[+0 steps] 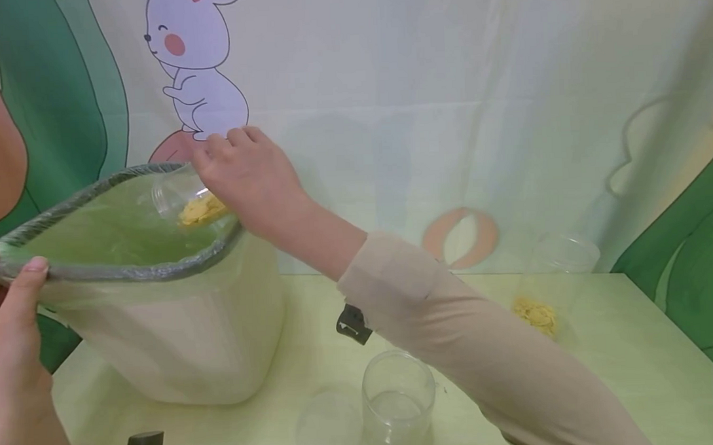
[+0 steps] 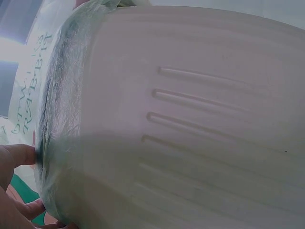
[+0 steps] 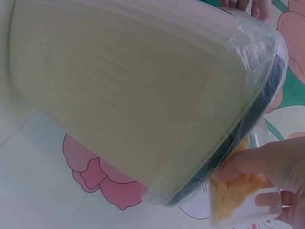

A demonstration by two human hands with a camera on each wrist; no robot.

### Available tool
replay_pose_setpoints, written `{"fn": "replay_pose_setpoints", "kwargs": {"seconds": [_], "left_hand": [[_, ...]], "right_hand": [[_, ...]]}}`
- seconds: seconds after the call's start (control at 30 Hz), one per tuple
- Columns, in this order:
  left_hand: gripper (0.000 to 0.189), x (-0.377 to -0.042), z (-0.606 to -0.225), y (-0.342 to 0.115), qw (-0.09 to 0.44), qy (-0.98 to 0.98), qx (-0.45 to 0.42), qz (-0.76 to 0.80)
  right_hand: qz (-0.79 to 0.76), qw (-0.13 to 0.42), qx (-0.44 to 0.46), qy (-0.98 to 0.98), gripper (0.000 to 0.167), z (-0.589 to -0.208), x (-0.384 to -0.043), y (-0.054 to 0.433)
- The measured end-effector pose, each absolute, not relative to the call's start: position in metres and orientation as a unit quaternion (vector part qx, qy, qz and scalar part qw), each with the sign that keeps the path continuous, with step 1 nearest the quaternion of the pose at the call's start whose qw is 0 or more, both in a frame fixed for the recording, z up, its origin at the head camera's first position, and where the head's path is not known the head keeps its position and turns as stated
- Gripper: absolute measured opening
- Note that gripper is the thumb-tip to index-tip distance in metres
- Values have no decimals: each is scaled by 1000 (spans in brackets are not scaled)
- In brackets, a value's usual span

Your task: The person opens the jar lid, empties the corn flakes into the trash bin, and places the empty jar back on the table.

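Observation:
A pale waste bin [image 1: 183, 333] with a clear plastic liner [image 1: 158, 272] folded over its dark rim stands at the left of the table. My left hand [image 1: 19, 345] grips the bin's near left rim, thumb on the liner; in the left wrist view its fingers [image 2: 21, 155] touch the lined edge. My right hand [image 1: 251, 180] holds a clear plastic jar [image 1: 167, 193] tipped sideways at the bin's right rim, its mouth toward the opening. Yellow crumbly pieces [image 1: 201, 209] lie inside that jar. The right wrist view shows the thumb and fingers [image 3: 248, 164] around it.
An open clear jar [image 1: 398, 398] stands at the front centre, beside a clear round disc [image 1: 328, 423], perhaps a lid. Farther right is another clear jar [image 1: 570, 257] with yellow pieces [image 1: 536, 316] low in it. A printed curtain [image 1: 376, 104] hangs behind the table.

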State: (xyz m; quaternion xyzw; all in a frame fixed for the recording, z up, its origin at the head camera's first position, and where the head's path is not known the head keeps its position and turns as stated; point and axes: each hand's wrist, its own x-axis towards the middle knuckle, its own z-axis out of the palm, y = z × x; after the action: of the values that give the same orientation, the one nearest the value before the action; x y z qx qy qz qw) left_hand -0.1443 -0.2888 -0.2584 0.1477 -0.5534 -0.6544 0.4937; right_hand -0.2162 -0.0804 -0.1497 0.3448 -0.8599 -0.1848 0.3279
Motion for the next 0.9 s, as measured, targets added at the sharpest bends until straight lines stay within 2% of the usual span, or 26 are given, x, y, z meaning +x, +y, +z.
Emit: {"fn": "replay_pose_setpoints", "kwargs": {"seconds": [0.1, 0.37, 0.73, 0.9], "left_hand": [[34, -144, -258, -289, 489, -550, 151, -660], [35, -145, -258, -289, 495, -537, 143, -668], [37, -146, -258, -291, 493, -531, 144, -674], [32, -146, -258, -291, 495, -527, 135, -677]], "right_hand": [[-190, 339, 348, -853, 47, -151, -216, -82], [-215, 403, 354, -816, 29, -158, -214, -84], [-243, 517, 372, -732, 47, -170, -218, -87], [-261, 538, 418, -684, 52, -173, -223, -87]]}}
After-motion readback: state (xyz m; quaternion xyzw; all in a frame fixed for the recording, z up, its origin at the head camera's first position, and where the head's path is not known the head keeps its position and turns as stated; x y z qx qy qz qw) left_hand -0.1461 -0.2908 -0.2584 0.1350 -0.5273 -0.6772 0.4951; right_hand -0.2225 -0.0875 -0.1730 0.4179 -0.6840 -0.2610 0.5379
